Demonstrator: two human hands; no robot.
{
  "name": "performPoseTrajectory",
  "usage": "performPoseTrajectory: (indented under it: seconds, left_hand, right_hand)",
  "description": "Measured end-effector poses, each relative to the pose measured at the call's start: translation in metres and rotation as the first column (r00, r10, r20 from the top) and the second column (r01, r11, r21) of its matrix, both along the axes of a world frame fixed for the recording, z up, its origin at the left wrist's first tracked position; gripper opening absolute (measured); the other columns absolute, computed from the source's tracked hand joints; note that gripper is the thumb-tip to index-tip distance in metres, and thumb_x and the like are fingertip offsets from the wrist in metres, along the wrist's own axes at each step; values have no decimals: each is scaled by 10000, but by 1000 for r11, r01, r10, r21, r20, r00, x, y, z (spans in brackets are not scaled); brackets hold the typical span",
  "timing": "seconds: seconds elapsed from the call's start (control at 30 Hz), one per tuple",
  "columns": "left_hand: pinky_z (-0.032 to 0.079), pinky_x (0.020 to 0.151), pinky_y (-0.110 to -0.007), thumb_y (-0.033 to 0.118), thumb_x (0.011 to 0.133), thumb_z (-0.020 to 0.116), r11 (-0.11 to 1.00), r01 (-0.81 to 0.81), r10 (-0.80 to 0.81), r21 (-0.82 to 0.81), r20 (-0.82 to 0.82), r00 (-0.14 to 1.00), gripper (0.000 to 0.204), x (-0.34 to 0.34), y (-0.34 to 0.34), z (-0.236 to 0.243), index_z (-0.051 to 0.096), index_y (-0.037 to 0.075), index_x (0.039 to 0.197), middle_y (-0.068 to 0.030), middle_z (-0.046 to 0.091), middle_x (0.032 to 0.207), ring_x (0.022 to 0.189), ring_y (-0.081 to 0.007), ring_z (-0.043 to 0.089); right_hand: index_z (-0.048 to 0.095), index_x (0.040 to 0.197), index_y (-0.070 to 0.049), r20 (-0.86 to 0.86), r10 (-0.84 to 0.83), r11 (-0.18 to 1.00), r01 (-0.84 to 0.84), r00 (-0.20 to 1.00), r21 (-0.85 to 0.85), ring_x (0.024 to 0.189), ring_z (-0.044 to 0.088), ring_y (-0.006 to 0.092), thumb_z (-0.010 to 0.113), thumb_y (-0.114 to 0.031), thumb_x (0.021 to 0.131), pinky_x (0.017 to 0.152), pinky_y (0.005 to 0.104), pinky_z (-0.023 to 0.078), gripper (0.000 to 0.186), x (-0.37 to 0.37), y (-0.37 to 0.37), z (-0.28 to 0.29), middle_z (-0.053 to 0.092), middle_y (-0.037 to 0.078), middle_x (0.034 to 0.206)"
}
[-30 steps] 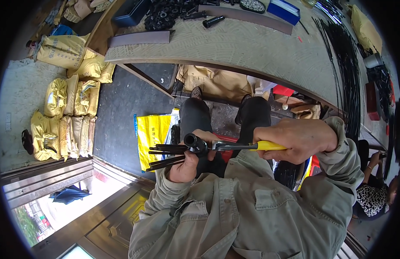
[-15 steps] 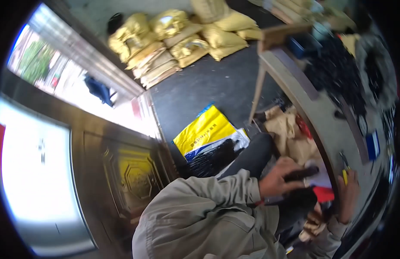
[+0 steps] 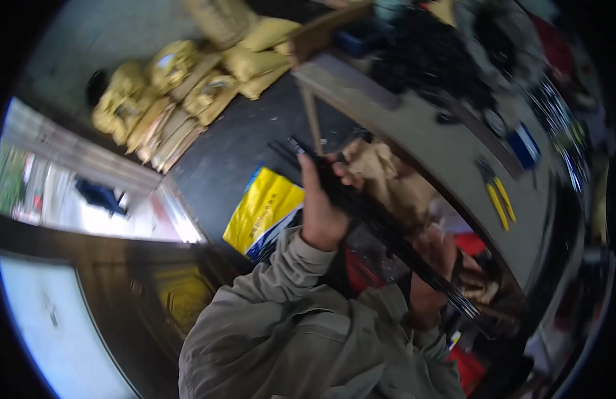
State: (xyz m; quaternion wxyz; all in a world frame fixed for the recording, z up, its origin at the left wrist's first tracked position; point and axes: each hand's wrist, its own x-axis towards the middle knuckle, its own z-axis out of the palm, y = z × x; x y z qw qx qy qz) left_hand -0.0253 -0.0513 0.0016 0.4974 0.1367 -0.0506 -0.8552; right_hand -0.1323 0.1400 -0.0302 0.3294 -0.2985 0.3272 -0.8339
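The yellow-handled pliers (image 3: 499, 199), in the right hand (image 3: 433, 258) a second ago, now lie on the desk (image 3: 441, 154), freeing both hands for the dark rod bundle (image 3: 387, 233) slanting between them, the left hand (image 3: 322, 209) wrapped around it, the right touching it, grip too blurred to tell.

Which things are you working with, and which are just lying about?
Job, likely:
black rods in the left grip, right grip by them
perhaps yellow-handled pliers on the table

Lying about, seemingly:
stacked yellow sacks
blue box
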Motion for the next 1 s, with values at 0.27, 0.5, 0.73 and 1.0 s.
performPoseTrajectory:
  seconds: [0.27,0.5,0.73,1.0]
  left_hand:
    - [400,962,-341,395,865,625,371,809,-208,-456,808,551,637,-23,98,-30,413,-17,1302,-151,528,1204,1117,-240,524]
    - [441,875,-319,96,750,734,317,573,-112,-756,570,814,445,-3,67,29,546,-21,1137,-122,567,1066,986,-182,552]
    - [432,706,-214,-19,817,632,403,411,154,-817,504,850,143,-16,78,24,555,-8,937,-79,605,899,789,-103,545]
    - [443,716,-219,-17,853,583,412,558,-4,-720,611,792,85,-40,68,39,586,-36,935,-86,641,895,787,-90,555]
  right_hand:
    - [561,686,-1,-352,-357,927,373,865,-24,576,499,171,583,-47,821,516,275,398,144,-44,23,27,549,83,637]
    - [645,825,-13,-246,131,917,-23,960,398,608,463,68,698,-112,801,531,253,379,115,8,-20,-49,544,-7,679]
    - [594,1040,20,-211,-59,982,95,976,163,890,525,107,720,-92,767,781,243,427,322,-2,-22,-3,542,48,966]
    - [597,1087,34,-367,-202,958,261,908,117,775,418,120,616,-229,839,683,238,334,361,-35,-26,39,483,42,873]
